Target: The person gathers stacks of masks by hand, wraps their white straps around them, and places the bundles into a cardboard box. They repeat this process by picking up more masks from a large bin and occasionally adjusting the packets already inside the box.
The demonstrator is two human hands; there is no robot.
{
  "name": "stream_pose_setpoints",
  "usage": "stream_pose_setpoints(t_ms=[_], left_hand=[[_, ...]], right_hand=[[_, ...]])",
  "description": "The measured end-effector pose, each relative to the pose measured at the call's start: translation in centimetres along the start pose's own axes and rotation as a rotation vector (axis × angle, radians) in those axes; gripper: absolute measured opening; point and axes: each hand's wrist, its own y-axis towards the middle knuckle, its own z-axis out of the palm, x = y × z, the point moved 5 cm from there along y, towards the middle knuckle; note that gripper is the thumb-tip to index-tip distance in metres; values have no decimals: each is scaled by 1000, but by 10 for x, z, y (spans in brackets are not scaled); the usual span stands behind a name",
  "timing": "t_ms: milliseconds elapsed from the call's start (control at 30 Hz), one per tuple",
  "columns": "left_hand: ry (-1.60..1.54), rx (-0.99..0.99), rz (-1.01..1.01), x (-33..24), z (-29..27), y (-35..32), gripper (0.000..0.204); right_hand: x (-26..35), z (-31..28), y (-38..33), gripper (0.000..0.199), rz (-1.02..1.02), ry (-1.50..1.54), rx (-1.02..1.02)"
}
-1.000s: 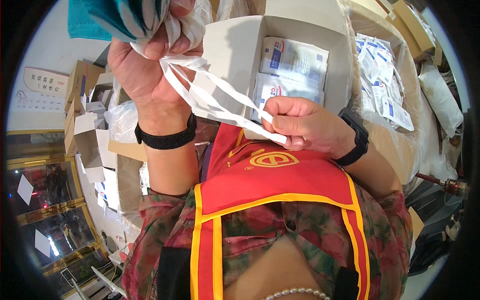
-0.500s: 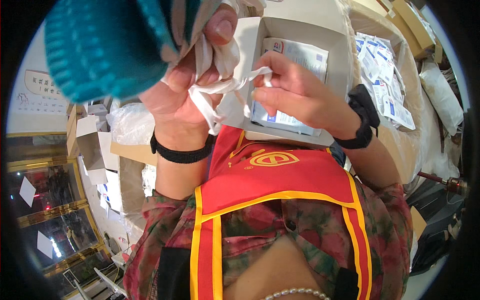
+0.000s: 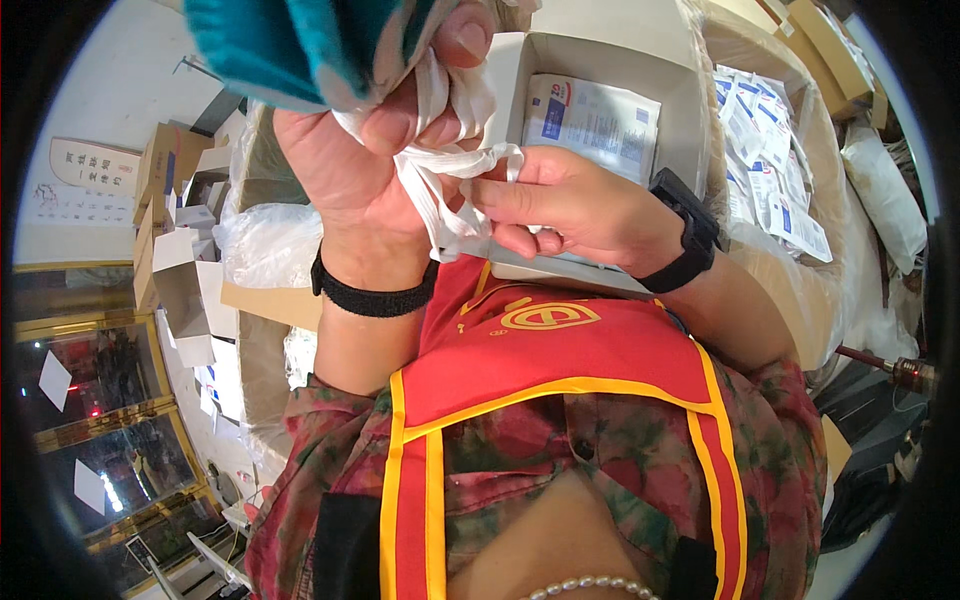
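Observation:
My left hand is raised at upper left, its fingers closed round a bundle of white fabric ties. A teal cloth with beige patches hangs against these fingers; its upper part is cut off by the frame edge. One white loop dangles below the bundle, between both hands. My right hand pinches the loop's right end between thumb and fingers. Just beyond my right hand stands an open pale carton with flat white-and-blue packets in it.
To the right, a plastic-lined box holds a heap of small white-and-blue packets. A clear plastic bag and open white boxes lie at the left. Glass-fronted panels with gold frames stand farther left.
The teal cloth has moved up and right, with my left hand shifting slightly right. My right hand has turned and lowered, still pinching the white loop, nearer my left hand.

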Motion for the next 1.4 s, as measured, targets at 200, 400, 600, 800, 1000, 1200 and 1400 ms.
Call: stream_pose_setpoints(t_ms=[200, 400, 600, 800, 1000, 1200, 1400], left_hand=[[142, -52, 113, -20, 2, 0, 44], [75, -152, 135, -40, -10, -16, 40], [12, -7, 75, -19, -7, -2, 34], [-21, -140, 83, -6, 1, -2, 34], [-64, -124, 32, 5, -3, -1, 31], [8, -163, 26, -2, 1, -2, 32], [215, -292, 116, -92, -49, -47, 36]], right_hand=[[-3, -4, -8, 24, -39, -200, -112], [7, -15, -34, 22, 74, -436, -175], [10, -12, -25, 21, -83, -418, -145], [3, -11, -18, 23, -231, -629, -80], [-4, -4, -10, 36, -155, -709, -39], [-22, 3, -4, 24, 35, -369, 102], [-1, -21, -49, 23, 177, -408, -136]])
